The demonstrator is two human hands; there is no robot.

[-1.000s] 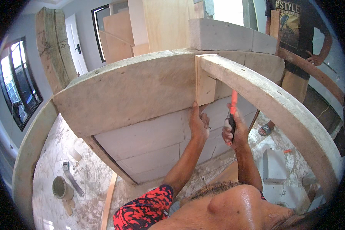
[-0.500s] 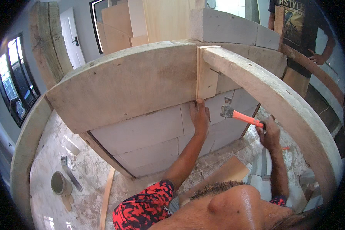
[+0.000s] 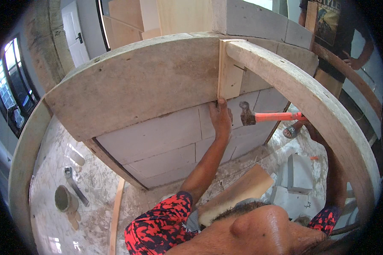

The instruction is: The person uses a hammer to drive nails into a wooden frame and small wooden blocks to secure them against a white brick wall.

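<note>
My left hand (image 3: 220,119) grips the lower end of a pale plywood piece (image 3: 231,80) against the big curved concrete-stained panel (image 3: 144,80), thumb uppermost. A nail (image 3: 241,68) sticks out of the piece near its top, under the long curved beam (image 3: 293,89). My right hand (image 3: 307,123), partly hidden behind that beam, grips an orange-handled hammer (image 3: 270,117), held horizontally with its head just right of my left hand. Pale block wall (image 3: 157,148) stands below the panel.
A person (image 3: 336,38) stands at upper right, hand on hip, beside another curved board (image 3: 361,85). On the floor lie a pot (image 3: 61,199), a metal tool (image 3: 76,185), loose planks (image 3: 234,191) and blocks (image 3: 299,172). A rough timber post (image 3: 42,42) rises at left.
The hammer has gone from upright under the beam to horizontal, with my right hand moved rightward. My left hand stays on the plywood piece. The view has shifted slightly.
</note>
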